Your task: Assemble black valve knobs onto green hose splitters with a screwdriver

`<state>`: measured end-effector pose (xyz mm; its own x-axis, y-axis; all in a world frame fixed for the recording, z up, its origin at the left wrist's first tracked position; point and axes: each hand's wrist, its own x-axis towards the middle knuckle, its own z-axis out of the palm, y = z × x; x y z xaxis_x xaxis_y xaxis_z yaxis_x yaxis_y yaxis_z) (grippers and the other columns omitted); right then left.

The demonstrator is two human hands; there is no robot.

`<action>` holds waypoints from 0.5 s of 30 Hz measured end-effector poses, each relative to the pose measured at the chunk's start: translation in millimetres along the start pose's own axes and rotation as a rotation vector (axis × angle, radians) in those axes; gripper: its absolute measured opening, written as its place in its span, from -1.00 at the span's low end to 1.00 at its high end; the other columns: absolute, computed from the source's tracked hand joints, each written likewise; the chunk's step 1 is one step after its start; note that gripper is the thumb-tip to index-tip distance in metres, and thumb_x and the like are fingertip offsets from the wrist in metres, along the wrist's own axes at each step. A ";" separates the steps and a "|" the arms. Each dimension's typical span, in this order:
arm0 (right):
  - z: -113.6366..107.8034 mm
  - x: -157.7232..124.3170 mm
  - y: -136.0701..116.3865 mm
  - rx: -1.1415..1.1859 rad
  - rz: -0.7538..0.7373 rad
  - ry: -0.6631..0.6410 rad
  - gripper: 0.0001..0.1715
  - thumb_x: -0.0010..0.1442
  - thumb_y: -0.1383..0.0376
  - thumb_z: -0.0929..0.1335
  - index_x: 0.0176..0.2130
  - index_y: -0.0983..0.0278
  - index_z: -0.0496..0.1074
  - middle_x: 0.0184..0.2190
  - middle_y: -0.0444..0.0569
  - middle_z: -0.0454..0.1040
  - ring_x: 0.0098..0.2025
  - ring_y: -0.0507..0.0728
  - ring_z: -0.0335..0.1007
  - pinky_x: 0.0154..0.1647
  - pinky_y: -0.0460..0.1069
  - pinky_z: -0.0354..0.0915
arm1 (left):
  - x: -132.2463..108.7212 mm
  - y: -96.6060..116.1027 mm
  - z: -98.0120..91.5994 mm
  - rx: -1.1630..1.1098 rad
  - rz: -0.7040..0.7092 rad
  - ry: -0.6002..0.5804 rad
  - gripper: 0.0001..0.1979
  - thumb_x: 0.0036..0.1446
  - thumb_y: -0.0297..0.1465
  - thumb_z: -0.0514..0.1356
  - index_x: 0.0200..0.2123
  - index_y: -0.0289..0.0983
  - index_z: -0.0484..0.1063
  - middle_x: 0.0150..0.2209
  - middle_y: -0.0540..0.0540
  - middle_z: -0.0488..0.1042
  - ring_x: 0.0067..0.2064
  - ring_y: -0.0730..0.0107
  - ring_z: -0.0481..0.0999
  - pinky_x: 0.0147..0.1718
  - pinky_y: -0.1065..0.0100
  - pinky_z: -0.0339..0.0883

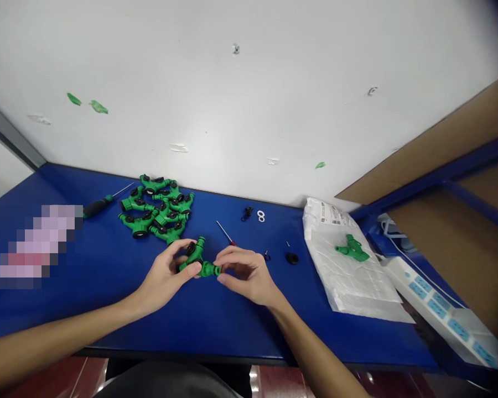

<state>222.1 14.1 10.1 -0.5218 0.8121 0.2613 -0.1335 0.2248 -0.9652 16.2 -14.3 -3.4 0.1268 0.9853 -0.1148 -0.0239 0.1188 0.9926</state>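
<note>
My left hand is closed around a green plastic hose splitter with black valve knobs, held just above the blue table. My right hand pinches the splitter's right-hand end with thumb and fingertips. A thin red-handled tool lies on the table just behind my right hand. A small black ring rests to the right of that hand.
A pile of several green splitters sits behind my left hand, with a green-and-black screwdriver to its left. White plastic bags at the right carry one more green splitter. A white power strip lies at far right.
</note>
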 end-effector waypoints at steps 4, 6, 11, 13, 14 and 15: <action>7.4 0.7 -1.1 -0.194 -0.054 0.107 -0.79 0.05 0.31 0.52 -0.23 0.23 0.59 -0.33 -0.03 0.47 -0.42 0.02 0.37 -0.36 -0.03 0.38 | -0.2 -1.8 -1.7 0.173 0.027 0.074 -0.50 0.06 -0.17 0.30 0.03 -0.22 0.32 -0.19 -0.06 0.48 -0.16 0.23 0.48 -0.23 0.30 0.40; 9.3 1.4 0.5 -0.273 -0.069 0.155 -0.89 0.09 0.30 0.50 -0.29 0.24 0.60 -0.36 -0.04 0.48 -0.43 0.02 0.37 -0.37 -0.04 0.37 | 0.1 -2.1 -2.2 0.179 0.012 0.074 -0.49 0.06 -0.16 0.29 0.05 -0.21 0.30 -0.23 -0.06 0.49 -0.19 0.23 0.49 -0.29 0.32 0.39; 9.2 0.8 4.6 -0.348 -0.104 0.180 -0.82 0.07 0.32 0.51 -0.24 0.22 0.60 -0.36 -0.05 0.52 -0.40 0.05 0.43 -0.31 -0.01 0.41 | 1.2 -3.2 -2.4 0.159 -0.005 0.078 -0.50 0.06 -0.17 0.30 0.03 -0.19 0.30 -0.24 -0.04 0.49 -0.22 0.26 0.50 -0.31 0.33 0.39; 9.6 0.0 5.4 -0.332 -0.088 0.199 -0.80 0.07 0.33 0.51 -0.22 0.21 0.60 -0.33 -0.04 0.53 -0.38 0.05 0.44 -0.30 -0.01 0.43 | 1.3 -4.0 -2.2 0.124 0.020 0.109 -0.51 0.04 -0.20 0.33 0.01 -0.18 0.29 -0.21 -0.04 0.47 -0.22 0.29 0.50 -0.29 0.34 0.40; 9.9 -0.4 5.9 -0.310 -0.070 0.203 -0.79 0.08 0.34 0.50 -0.21 0.20 0.61 -0.30 -0.03 0.53 -0.37 0.05 0.45 -0.29 -0.02 0.44 | 1.2 -4.5 -2.1 0.100 0.034 0.128 -0.50 0.02 -0.22 0.34 0.00 -0.18 0.28 -0.21 -0.03 0.45 -0.22 0.31 0.50 -0.28 0.34 0.41; 10.2 -0.6 6.5 -0.281 -0.047 0.205 -0.79 0.09 0.35 0.49 -0.20 0.20 0.61 -0.27 -0.02 0.53 -0.36 0.04 0.46 -0.28 -0.02 0.45 | 1.0 -5.1 -1.9 0.074 0.047 0.143 -0.50 0.00 -0.24 0.36 -0.02 -0.17 0.27 -0.20 -0.02 0.44 -0.23 0.33 0.50 -0.29 0.35 0.41</action>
<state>213.0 9.6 3.6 -0.3364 0.8824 0.3289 0.0986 0.3804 -0.9196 14.6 -13.7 -8.6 -0.0156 0.9976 -0.0674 0.0476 0.0681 0.9965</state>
